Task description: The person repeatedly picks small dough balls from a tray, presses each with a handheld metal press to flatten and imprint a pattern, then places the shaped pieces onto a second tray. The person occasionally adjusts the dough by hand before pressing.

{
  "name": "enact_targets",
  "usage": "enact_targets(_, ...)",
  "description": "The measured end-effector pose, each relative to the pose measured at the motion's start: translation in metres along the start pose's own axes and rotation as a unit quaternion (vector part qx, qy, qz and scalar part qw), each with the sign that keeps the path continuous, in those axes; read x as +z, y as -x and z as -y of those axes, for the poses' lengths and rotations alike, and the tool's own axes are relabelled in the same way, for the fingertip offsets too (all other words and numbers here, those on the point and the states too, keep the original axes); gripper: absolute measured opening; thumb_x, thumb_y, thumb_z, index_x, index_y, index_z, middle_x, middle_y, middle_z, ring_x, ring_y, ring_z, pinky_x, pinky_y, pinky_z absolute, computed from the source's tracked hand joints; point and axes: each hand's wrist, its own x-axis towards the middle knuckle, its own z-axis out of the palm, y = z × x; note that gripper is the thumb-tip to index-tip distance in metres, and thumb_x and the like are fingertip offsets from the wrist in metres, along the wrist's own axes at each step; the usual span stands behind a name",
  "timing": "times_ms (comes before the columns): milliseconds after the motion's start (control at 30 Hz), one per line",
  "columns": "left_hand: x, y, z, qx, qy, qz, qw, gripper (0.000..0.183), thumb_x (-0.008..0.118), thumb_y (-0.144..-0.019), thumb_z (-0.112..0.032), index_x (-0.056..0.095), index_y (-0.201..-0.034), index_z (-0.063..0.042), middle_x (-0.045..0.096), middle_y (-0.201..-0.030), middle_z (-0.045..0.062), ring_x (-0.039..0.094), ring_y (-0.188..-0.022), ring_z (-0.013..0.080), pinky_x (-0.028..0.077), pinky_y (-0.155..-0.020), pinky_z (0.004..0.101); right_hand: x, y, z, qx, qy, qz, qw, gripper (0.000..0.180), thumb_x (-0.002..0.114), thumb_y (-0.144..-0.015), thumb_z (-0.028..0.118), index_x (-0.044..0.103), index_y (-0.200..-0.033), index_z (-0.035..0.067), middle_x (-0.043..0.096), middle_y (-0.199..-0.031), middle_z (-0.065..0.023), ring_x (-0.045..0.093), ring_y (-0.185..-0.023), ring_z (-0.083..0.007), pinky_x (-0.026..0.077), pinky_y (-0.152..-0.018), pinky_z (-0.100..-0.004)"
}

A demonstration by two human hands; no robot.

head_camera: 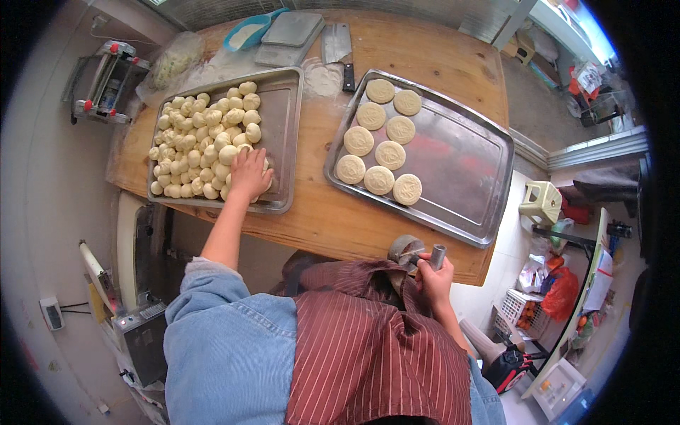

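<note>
My left hand reaches over the near right part of the left metal tray, its fingers resting on dough balls heaped there. Whether it grips one is hidden beneath the palm. Down at the table's near edge, my right hand holds a round metal mould with a short tubular handle. Ahead of that hand lies a second metal tray. Several flat dough discs with a pressed pattern cover its left side.
Behind the trays on the wooden table are a cleaver, a kitchen scale, a blue flour scoop, spilled flour and a plastic bag. A plastic stool stands to the right.
</note>
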Motion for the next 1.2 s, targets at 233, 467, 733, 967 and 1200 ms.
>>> enact_targets(233, -0.019, 0.0, -0.007, -0.021, 0.153, 0.125, 0.98, 0.04, 0.075, -0.073, -0.019, 0.056, -0.106, -0.006, 0.049, -0.121, 0.014, 0.053, -0.108, 0.0337, 0.045, -0.092, 0.0425, 0.014, 0.008, 0.0, -0.004, 0.009, 0.006, 1.0, 0.013, 0.063, -0.084, 0.007, 0.06, -0.094, -0.001, 0.055, -0.058, -0.0038, 0.05, -0.042, -0.0106, 0.04, -0.038, -0.0258)
enact_targets(467, -0.029, 0.016, -0.083, 0.122, 0.531, -0.181, 0.819, 0.042, 0.071, -0.069, 0.001, 0.047, -0.102, -0.007, 0.056, -0.117, 0.014, 0.053, -0.116, 0.0348, 0.046, -0.095, 0.042, 0.018, 0.017, -0.009, 0.013, 0.012, -0.034, 0.999, 0.014, 0.063, -0.084, 0.008, 0.06, -0.095, -0.001, 0.056, -0.057, -0.0045, 0.051, -0.041, -0.0115, 0.04, -0.036, -0.0264)
enact_targets(733, 0.03, 0.054, -0.212, 0.367, 0.539, -0.025, 0.758, 0.042, 0.076, -0.074, -0.018, 0.049, -0.106, -0.012, 0.053, -0.13, 0.015, 0.046, -0.124, 0.0388, 0.033, -0.104, 0.0513, 0.014, 0.02, -0.005, -0.045, 0.048, -0.087, 0.994, 0.015, 0.062, -0.085, 0.007, 0.061, -0.097, -0.002, 0.055, -0.056, -0.0044, 0.048, -0.039, -0.0107, 0.037, -0.035, -0.0258)
enact_targets(967, 0.038, 0.064, -0.195, 0.283, 0.623, 0.018, 0.729, 0.06, 0.077, -0.066, -0.011, 0.048, -0.119, -0.01, 0.061, -0.118, 0.01, 0.057, -0.109, 0.0324, 0.043, -0.094, 0.0426, 0.04, 0.013, -0.006, -0.02, 0.144, -0.056, 0.988, 0.014, 0.067, -0.081, 0.009, 0.065, -0.091, -0.001, 0.06, -0.067, -0.0017, 0.054, -0.057, -0.0084, 0.045, -0.053, -0.0257)
enact_targets(1200, 0.043, 0.064, -0.195, 0.303, 0.647, 0.02, 0.7, 0.079, 0.073, -0.062, -0.008, 0.04, -0.135, -0.008, 0.062, -0.11, 0.014, 0.059, -0.102, 0.034, 0.047, -0.09, 0.0411, 0.072, -0.015, -0.009, -0.053, 0.157, -0.029, 0.986, 0.018, 0.067, -0.079, 0.013, 0.066, -0.089, -0.002, 0.063, -0.071, -0.003, 0.057, -0.064, -0.0106, 0.047, -0.062, -0.0269)
